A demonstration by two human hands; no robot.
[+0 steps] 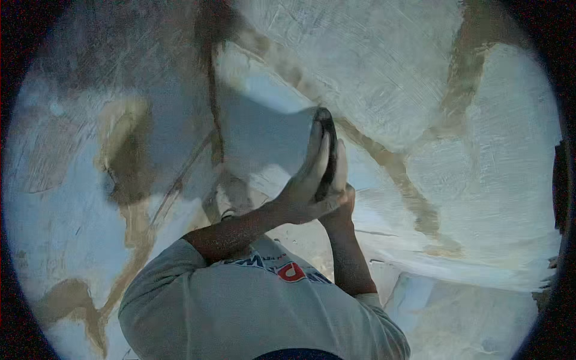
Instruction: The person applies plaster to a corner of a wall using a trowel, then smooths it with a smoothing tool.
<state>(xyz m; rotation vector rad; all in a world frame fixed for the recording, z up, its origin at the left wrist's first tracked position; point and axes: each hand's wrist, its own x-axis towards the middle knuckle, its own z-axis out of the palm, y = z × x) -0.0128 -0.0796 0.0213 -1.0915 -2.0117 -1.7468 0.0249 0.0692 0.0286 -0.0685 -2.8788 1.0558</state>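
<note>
My left hand (pixel 305 191) and my right hand (pixel 340 191) are raised together in front of my chest, palms facing and fingers pointing up. Pressed between them is a dark elongated lump (pixel 327 171), its rounded top showing above the fingers. Its exact kind and material cannot be made out. The left fingers lie straight along one side, their tips darkened. On the other side the right fingers are stretched up, partly hidden behind the lump. The heels of both hands meet at the bottom.
Below me spreads a pale, streaked ground (pixel 372 66), crossed by brown bands (pixel 384 157). A brown patch (pixel 129 150) lies at the left. Shadows fall across the ground left of my hands. Dark objects (pixel 563 186) stand at the right rim, too cut off to name.
</note>
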